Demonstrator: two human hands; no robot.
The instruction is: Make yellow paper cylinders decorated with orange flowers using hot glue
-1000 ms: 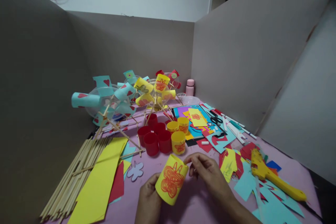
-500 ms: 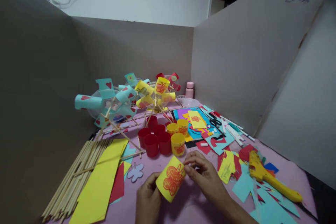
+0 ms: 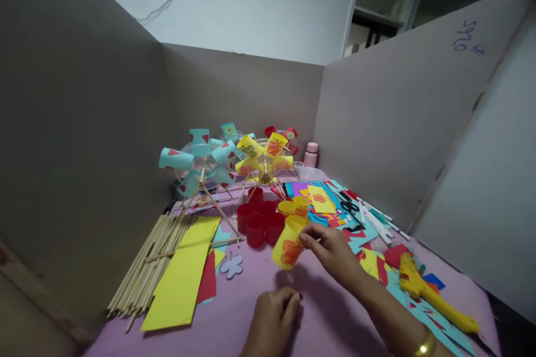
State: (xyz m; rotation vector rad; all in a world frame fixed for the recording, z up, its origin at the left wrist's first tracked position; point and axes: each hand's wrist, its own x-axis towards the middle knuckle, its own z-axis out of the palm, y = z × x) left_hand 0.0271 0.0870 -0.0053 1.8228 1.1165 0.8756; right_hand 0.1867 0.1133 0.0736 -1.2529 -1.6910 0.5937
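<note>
A yellow paper cylinder (image 3: 288,244) with an orange butterfly drawing hangs tilted from my right hand (image 3: 329,248), whose thumb and fingers pinch its rim. It is in front of the red paper cylinders (image 3: 255,230) and partly covers other yellow cylinders (image 3: 300,206). Close to the front edge, my left hand (image 3: 274,315) rests low over the pink cloth, fingers curled together, with nothing visible in them. A pale flower-shaped cutout (image 3: 231,266) lies to the left.
Paper wheel models (image 3: 203,164) stand at the back. Bundled sticks (image 3: 146,262) and yellow sheets (image 3: 184,273) lie left. On the right are a yellow glue gun (image 3: 435,295), scissors (image 3: 349,206), markers (image 3: 379,226) and paper scraps. A pink bottle (image 3: 310,155) stands behind.
My right hand has carried the yellow cylinder forward toward the other cylinders. My left hand has let go of it and sits apart. The view has shifted left.
</note>
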